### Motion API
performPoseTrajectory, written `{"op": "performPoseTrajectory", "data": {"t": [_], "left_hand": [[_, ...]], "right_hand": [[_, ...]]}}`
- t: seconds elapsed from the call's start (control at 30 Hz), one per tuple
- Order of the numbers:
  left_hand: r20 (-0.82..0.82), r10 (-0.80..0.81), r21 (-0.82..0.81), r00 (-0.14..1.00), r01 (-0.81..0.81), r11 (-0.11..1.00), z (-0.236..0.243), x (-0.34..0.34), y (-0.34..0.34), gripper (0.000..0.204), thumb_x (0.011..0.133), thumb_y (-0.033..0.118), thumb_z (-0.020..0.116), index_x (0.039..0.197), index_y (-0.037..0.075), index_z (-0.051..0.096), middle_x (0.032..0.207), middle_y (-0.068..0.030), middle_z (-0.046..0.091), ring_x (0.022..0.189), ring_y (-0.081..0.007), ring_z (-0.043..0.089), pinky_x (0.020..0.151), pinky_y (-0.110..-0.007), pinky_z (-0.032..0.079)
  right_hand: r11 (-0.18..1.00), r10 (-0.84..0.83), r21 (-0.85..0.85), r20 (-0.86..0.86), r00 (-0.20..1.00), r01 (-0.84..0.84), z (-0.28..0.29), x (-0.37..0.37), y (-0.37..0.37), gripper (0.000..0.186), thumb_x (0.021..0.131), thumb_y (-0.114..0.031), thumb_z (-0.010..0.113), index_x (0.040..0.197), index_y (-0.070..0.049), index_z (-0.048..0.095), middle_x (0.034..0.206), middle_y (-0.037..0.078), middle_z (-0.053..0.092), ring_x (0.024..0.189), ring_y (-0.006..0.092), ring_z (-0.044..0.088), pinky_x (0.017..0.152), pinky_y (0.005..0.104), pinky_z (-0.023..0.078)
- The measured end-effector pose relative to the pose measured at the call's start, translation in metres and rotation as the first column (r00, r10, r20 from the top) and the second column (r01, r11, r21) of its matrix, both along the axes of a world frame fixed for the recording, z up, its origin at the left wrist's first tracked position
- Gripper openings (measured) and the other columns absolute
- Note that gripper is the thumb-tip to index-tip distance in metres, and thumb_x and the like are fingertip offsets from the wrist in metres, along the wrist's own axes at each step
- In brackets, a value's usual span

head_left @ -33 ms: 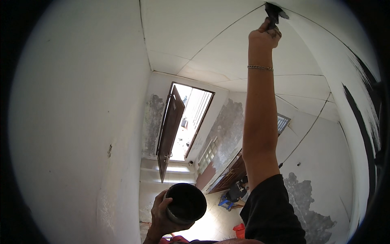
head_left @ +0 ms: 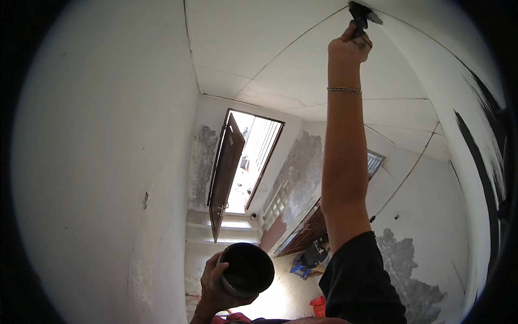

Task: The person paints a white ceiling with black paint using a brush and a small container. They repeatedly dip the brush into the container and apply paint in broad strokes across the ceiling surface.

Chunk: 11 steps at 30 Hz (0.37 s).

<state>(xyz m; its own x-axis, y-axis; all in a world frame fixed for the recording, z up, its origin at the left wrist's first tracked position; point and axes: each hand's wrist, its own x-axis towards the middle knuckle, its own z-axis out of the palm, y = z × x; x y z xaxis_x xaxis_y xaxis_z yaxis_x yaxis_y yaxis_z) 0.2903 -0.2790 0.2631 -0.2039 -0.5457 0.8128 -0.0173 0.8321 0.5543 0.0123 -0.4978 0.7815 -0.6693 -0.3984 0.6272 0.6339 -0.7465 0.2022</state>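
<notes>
My right arm reaches high overhead, and my right hand point(head_left: 353, 46) is closed around a paintbrush point(head_left: 358, 20) smeared with black paint. The brush touches the area where the pale ceiling point(head_left: 291, 32) meets the white wall at the right; a dark patch there blends with its bristles, so their outline is hard to make out. Low in the picture, my left hand point(head_left: 212, 286) grips the side of a round black bowl point(head_left: 248, 270). The bowl's inside is dark, and I cannot tell how much it contains. Black brush strokes point(head_left: 482, 162) streak the right-hand wall.
A plain white wall point(head_left: 97, 162) stands close on the left. Farther off, a brown door point(head_left: 226, 173) hangs open. A person in dark clothing point(head_left: 314, 254) is below, by a blue stool point(head_left: 299, 269); a red bag point(head_left: 318, 306) lies nearby. A cord point(head_left: 404, 175) hangs from the ceiling.
My right hand and the paintbrush have shifted very slightly to the left and up. My left hand and the bowl stay where they were.
</notes>
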Motion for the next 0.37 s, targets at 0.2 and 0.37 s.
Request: {"op": "performPoseTrajectory", "data": {"t": [0.2,0.37], "left_hand": [[-0.002,-0.023,0.013,1.000,0.023,1.000,-0.001,0.001,-0.001,0.115,0.055,0.037,0.102,0.146,0.018,0.034,0.135,-0.0293,0.055,0.122,-0.0478,0.060,0.098,-0.057,0.055],[-0.049,-0.056,-0.009,0.997,0.056,0.998,-0.001,-0.002,-0.004,0.114,0.057,0.038,0.101,0.146,0.019,0.034,0.137,-0.0301,0.053,0.122,-0.0482,0.059,0.099,-0.057,0.054]], "right_hand": [[0.993,-0.103,-0.052,-0.027,0.994,0.102,-0.008,-0.020,0.012,0.016,0.090,-0.018,0.055,0.082,-0.004,0.058,0.099,0.017,0.070,0.094,0.0344,0.073,0.085,0.0333,0.067],[0.929,-0.342,-0.182,-0.092,0.935,0.322,-0.001,-0.048,0.034,0.018,0.087,-0.019,0.058,0.093,-0.002,0.061,0.109,0.019,0.069,0.104,0.0342,0.071,0.099,0.0357,0.062]]}}
